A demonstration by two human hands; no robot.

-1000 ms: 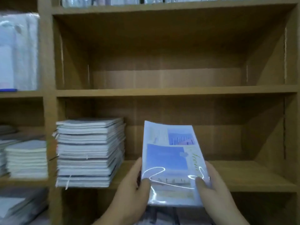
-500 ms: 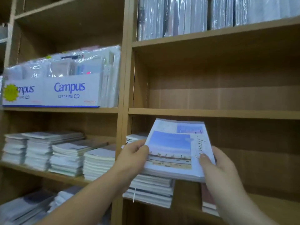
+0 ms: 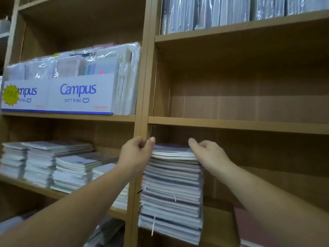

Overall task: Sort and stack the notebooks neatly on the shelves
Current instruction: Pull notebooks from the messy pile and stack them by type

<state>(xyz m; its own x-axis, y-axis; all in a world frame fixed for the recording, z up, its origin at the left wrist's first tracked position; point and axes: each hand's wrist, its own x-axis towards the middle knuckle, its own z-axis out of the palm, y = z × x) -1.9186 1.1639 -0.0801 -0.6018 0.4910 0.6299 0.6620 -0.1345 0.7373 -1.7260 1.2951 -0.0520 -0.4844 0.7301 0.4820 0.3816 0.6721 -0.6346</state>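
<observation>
A tall stack of notebooks [image 3: 171, 193] stands at the left end of the right bay's lower shelf [image 3: 219, 227]. The top notebook [image 3: 170, 150], with a bluish cover, lies flat on this stack. My left hand [image 3: 137, 154] is at its left edge with curled fingers and the thumb raised over the cover. My right hand [image 3: 206, 151] grips its right edge, fingers curled over the corner. Both forearms reach in from below.
Lower stacks of notebooks [image 3: 53, 164] fill the left bay's shelf. Above them stand white Campus boxes [image 3: 78, 94] with wrapped packs. The right bay's middle shelf [image 3: 238, 124] holds nothing; wrapped packs [image 3: 231, 11] stand above it. A reddish notebook [image 3: 252, 229] lies at lower right.
The blue-covered notebook, held up in front of the shelves before, now lies on top of the tall stack. Both hands have moved forward to its side edges.
</observation>
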